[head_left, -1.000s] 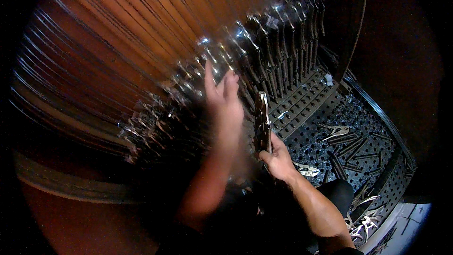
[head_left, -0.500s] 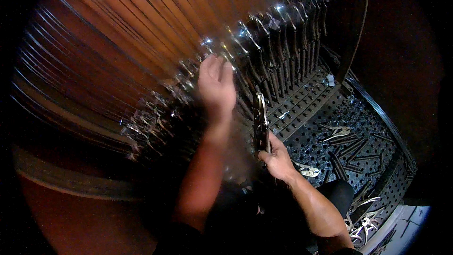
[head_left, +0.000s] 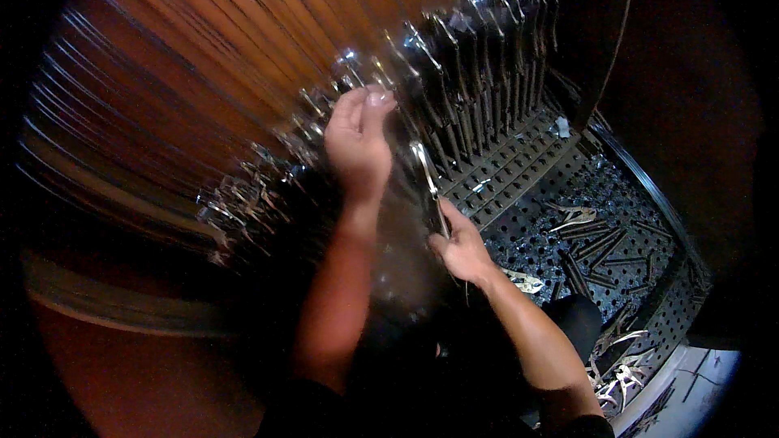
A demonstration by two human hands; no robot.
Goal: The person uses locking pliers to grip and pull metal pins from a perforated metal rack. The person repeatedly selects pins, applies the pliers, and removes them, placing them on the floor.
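Head camera shows the right hand (head_left: 464,247) closed around the handles of shiny steel locking pliers (head_left: 428,186), held upright just past centre toward 3 o'clock, jaws pointing to 12 o'clock. At 11 o'clock of them the left hand (head_left: 357,142) is raised, fingertips pinched together near a row of clamps hanging on the brown ribbed wall (head_left: 203,57); what it pinches cannot be told. More loose pliers lie on the dark perforated steel table (head_left: 552,235) toward 4 o'clock.
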